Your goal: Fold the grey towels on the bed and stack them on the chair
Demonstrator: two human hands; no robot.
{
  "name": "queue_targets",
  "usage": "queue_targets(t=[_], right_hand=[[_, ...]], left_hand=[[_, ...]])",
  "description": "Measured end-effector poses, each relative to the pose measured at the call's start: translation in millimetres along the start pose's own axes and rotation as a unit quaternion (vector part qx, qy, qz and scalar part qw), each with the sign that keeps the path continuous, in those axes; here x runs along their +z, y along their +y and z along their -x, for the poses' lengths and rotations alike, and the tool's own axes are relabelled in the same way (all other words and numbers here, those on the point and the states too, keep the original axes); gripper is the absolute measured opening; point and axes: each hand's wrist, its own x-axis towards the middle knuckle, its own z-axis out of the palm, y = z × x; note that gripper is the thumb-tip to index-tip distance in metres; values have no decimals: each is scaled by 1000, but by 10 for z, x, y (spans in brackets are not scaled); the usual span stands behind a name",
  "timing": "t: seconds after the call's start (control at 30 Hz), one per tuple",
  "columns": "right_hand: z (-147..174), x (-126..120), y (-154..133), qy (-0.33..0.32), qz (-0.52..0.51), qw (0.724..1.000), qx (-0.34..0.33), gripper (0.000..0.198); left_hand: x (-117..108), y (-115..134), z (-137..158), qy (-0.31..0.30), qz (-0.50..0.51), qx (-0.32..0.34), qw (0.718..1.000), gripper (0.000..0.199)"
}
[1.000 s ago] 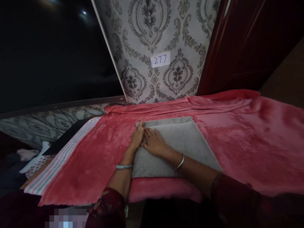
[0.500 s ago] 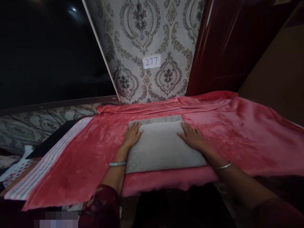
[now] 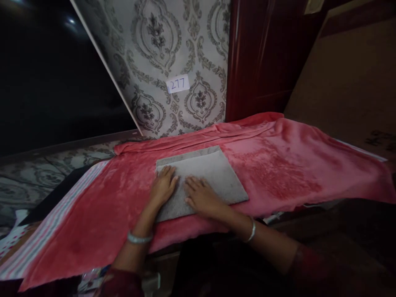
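A grey folded cloth point(image 3: 213, 169), flat and roughly rectangular, lies on a pink-red plush blanket point(image 3: 102, 210). Its far edge shows a second layer sticking out a little past the top one. On the cloth's left side rests my left hand point(image 3: 163, 184), palm down with fingers stretched out. My right hand point(image 3: 202, 196) lies flat across the middle of the cloth, fingers extended toward the left hand. Neither hand grips anything. A bracelet circles each wrist.
Behind the blanket stands a patterned wall with a paper label point(image 3: 177, 83) reading 277. A large dark screen point(image 3: 58, 82) is at the left, a dark red glossy panel point(image 3: 260, 62) and a cardboard sheet point(image 3: 349, 78) at the right. A striped border point(image 3: 62, 214) edges the blanket.
My right hand has slid from the cloth's right edge leftward to its middle. The left hand remains at the left side. The view has turned somewhat to the right.
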Motion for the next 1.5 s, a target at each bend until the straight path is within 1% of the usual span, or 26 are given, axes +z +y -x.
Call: queue_targets(t=[0.07, 0.1, 0.17, 0.23, 0.4, 0.5, 0.6, 0.7, 0.77, 0.83, 0.9, 1.0, 1.07, 1.1, 1.23, 1.37, 1.5], right_hand=[[1, 99, -106, 7, -9, 1000, -16, 60], [16, 127, -109, 13, -10, 1000, -19, 61], [69, 136, -20, 19, -11, 1000, -11, 64], [153, 93, 165, 19, -7, 1000, 19, 67], [501, -43, 776, 33, 29, 989, 144, 67], [751, -43, 1031, 46, 30, 983, 176, 66], [909, -10, 1121, 65, 31, 980, 185, 62], [952, 9, 1105, 84, 36, 975, 203, 59], [960, 11, 1091, 101, 36, 971, 213, 59], [985, 12, 1102, 115, 27, 971, 206, 59], [1043, 19, 1139, 122, 14, 975, 184, 61], [1172, 35, 1212, 120, 11, 983, 140, 67], [1259, 40, 1252, 117, 16, 986, 119, 72], [1296, 39, 1269, 115, 17, 987, 112, 73], [1369, 28, 1339, 112, 2, 990, 88, 74], [1368, 57, 1433, 129, -17, 989, 62, 73], [1351, 80, 1490, 131, 2, 990, 58, 71]], left_hand=[[27, 86, 175, -31, -20, 1, 999, 52], [46, 110, 244, -44, -33, -2, 999, 53], [85, 126, 326, -56, -56, -7, 997, 55], [112, 114, 345, -54, -68, -12, 996, 55], [132, 69, 317, -47, -65, -10, 997, 56], [136, 65, 321, -38, -57, -13, 998, 56], [138, 79, 328, -29, -40, -15, 999, 55], [138, 83, 328, -16, -10, -19, 1000, 53], [137, 57, 335, 4, 23, -17, 1000, 50], [132, 2, 369, 29, 61, -14, 998, 48], [115, -71, 454, 52, 90, -22, 994, 48], [57, -159, 690, 63, 106, -65, 990, 52], [-2, -176, 885, 46, 116, -86, 988, 55], [-37, -172, 979, 34, 120, -86, 988, 56], [-203, -138, 1244, -26, 123, -49, 991, 64], [-331, -160, 1329, -83, 141, -28, 986, 72], [-345, -189, 1349, -84, 162, -29, 983, 73]])
